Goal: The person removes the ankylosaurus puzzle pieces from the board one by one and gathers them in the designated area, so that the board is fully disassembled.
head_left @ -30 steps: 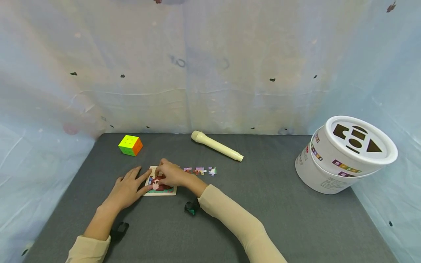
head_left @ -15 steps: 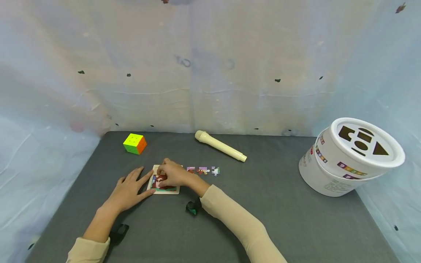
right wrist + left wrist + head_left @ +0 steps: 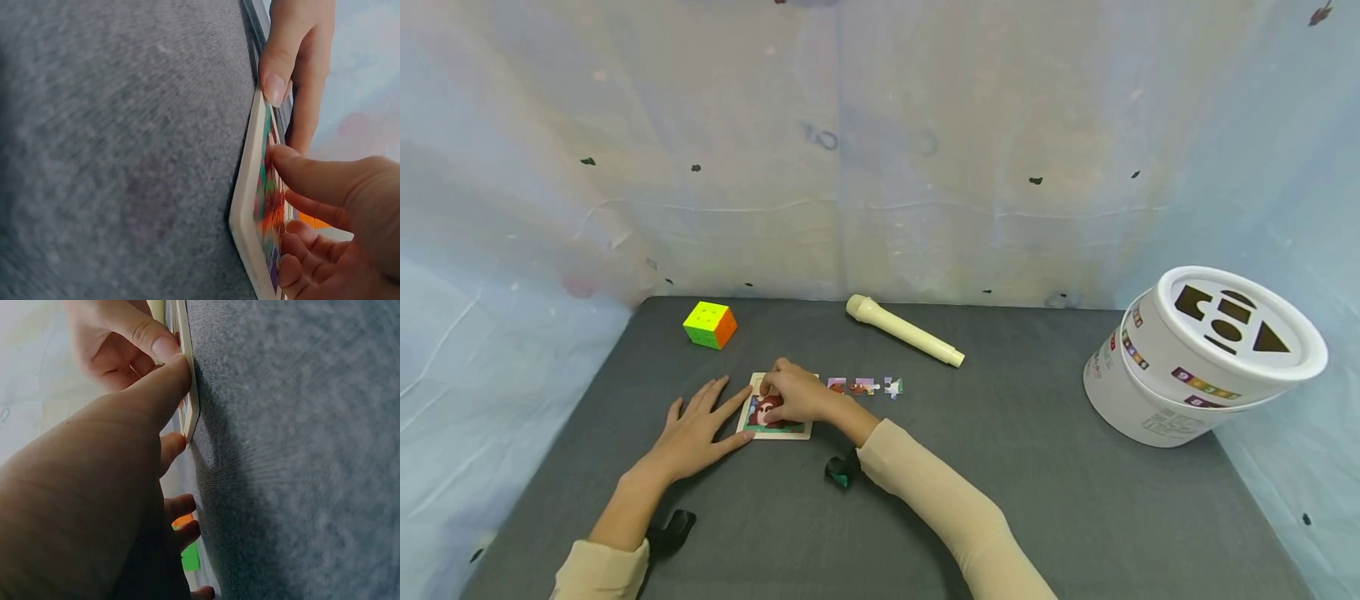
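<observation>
A small jigsaw puzzle in a pale wooden tray [image 3: 780, 436] lies on the dark table, its picture showing a brown-haired figure. My left hand [image 3: 688, 442] lies at its left side with fingers spread, thumb and index finger touching the tray's edge. Over the picture bends my right hand [image 3: 801, 396], thumb [image 3: 290, 159] and curled fingertips down on the picture; I cannot tell whether they pinch a piece. Part of the tray's upper end shows bare wood. Right of the tray, three loose puzzle pieces [image 3: 864, 387] lie in a row.
A yellow, green and orange puzzle cube [image 3: 709, 325] sits at the back left. Behind the loose pieces lies a cream microphone-shaped stick [image 3: 906, 332]. A white tub [image 3: 1138, 392] with shape cut-outs in its lid leans at the right. Pale sheeting [image 3: 925, 150] hangs behind the table.
The head view has shifted slightly, so everything on the table appears a little further right. Both hands keep nearly the same place at the puzzle.
</observation>
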`<state>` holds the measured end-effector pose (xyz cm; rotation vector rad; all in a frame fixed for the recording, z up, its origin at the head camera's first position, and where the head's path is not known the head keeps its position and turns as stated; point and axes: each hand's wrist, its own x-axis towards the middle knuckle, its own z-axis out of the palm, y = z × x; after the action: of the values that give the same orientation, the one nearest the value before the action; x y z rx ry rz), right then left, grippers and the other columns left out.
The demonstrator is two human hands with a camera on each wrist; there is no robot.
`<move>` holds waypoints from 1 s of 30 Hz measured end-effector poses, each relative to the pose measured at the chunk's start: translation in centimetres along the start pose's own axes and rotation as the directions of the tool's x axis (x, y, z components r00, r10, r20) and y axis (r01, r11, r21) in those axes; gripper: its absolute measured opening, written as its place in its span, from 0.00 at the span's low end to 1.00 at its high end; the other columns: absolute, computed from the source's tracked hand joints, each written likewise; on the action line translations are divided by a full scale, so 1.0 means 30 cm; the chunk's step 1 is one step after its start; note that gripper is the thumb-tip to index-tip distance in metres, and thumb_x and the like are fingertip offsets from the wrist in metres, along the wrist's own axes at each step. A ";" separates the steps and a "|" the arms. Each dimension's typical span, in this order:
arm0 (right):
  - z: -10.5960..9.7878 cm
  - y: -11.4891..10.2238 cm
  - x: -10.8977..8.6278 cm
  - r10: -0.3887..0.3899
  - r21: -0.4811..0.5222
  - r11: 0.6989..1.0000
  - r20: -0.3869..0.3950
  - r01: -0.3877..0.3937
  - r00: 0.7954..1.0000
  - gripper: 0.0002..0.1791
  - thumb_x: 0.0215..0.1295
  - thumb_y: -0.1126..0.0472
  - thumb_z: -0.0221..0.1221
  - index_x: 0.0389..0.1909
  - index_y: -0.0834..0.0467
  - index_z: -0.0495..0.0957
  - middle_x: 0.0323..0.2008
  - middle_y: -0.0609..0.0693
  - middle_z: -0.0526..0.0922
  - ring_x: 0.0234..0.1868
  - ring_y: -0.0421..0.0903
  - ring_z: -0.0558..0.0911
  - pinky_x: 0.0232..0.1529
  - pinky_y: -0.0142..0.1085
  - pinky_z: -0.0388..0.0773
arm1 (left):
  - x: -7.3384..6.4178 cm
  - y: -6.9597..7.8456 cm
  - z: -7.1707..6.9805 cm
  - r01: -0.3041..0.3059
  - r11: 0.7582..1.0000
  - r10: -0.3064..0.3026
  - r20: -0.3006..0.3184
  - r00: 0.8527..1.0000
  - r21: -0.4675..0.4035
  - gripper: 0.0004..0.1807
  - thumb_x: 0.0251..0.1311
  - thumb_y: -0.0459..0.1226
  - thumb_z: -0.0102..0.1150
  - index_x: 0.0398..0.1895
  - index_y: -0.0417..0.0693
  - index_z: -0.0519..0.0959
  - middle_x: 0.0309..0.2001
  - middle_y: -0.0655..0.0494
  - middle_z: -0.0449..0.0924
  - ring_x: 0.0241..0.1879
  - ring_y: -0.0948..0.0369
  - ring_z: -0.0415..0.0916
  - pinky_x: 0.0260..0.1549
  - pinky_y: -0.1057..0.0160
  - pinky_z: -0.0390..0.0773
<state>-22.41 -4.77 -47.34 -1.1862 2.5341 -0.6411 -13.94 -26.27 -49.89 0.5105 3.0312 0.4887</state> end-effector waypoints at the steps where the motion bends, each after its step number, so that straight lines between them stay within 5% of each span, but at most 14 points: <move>1: 0.000 -0.001 0.001 0.004 -0.003 1.000 0.001 -0.004 1.000 0.19 0.64 0.52 0.68 0.52 0.55 0.81 0.51 0.49 0.72 0.43 0.39 0.73 0.43 0.27 0.72 | 0.001 0.000 0.000 0.002 1.000 -0.002 0.005 1.000 0.003 0.42 0.66 0.61 0.55 0.78 0.54 0.58 0.76 0.34 0.48 0.73 0.35 0.45 0.59 0.22 0.43; 23: -0.009 -0.050 0.028 0.041 -0.035 0.999 0.040 -0.040 0.998 0.17 0.61 0.57 0.71 0.48 0.60 0.83 0.43 0.49 0.73 0.35 0.39 0.72 0.33 0.25 0.70 | 0.005 0.010 -0.007 0.011 1.000 -0.012 0.017 1.000 0.025 0.41 0.68 0.60 0.53 0.77 0.52 0.60 0.75 0.33 0.49 0.73 0.34 0.46 0.59 0.22 0.44; 30: -0.012 -0.062 0.032 0.094 -0.026 0.995 0.030 -0.093 0.995 0.20 0.59 0.57 0.72 0.50 0.60 0.82 0.45 0.49 0.76 0.38 0.38 0.73 0.37 0.26 0.72 | 0.003 0.009 -0.013 0.013 0.999 -0.013 0.021 1.000 0.030 0.41 0.68 0.61 0.53 0.78 0.53 0.59 0.76 0.34 0.49 0.73 0.35 0.46 0.59 0.22 0.44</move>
<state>-21.96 -6.46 -46.16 -1.0693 2.5608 -0.5666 -13.97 -26.13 -49.43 0.4940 3.0236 0.4354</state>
